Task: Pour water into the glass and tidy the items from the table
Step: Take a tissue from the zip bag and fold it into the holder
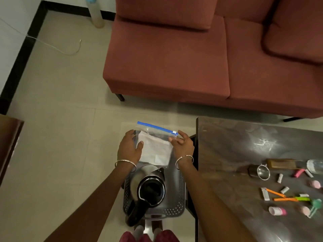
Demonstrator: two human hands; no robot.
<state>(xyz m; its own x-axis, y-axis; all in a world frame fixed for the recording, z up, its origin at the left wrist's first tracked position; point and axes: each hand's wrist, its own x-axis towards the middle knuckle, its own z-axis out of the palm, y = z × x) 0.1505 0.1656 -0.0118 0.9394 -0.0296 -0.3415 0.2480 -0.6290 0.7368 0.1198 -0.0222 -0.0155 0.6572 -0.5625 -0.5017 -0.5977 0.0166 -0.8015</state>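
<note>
From the head camera I look down on both hands held out in front of me, over the floor (pixel 61 110) and left of the table (pixel 227 151). Between them hangs a clear zip bag (pixel 155 149) with a blue seal strip along its far edge and something white and flat inside.

My left hand (pixel 129 148) grips the bag's left edge, thumb laid across the front and fingers curled round behind. My right hand (pixel 184 145) pinches the right edge just under the seal, fingers only lightly bent. Taking it by both sides keeps the bag flat and level, I judge so it can go down neatly.

Directly below the hands, nearer my body, sits a grey perforated basket (pixel 176 205) with a kettle (pixel 151 189) already in it, its lid open and its handle pointing toward me. The bag hovers just past the kettle's spout, so I read this as the tidying step, with the basket as the place for it.

To the right of my right hand, well apart, the table carries a steel cup (pixel 260 172) lying tipped on its side, a clear bottle (pixel 316 165) on its side, and scattered small packets and orange sticks (pixel 276 193) not yet collected. I cannot tell whether the cup holds water.
</note>
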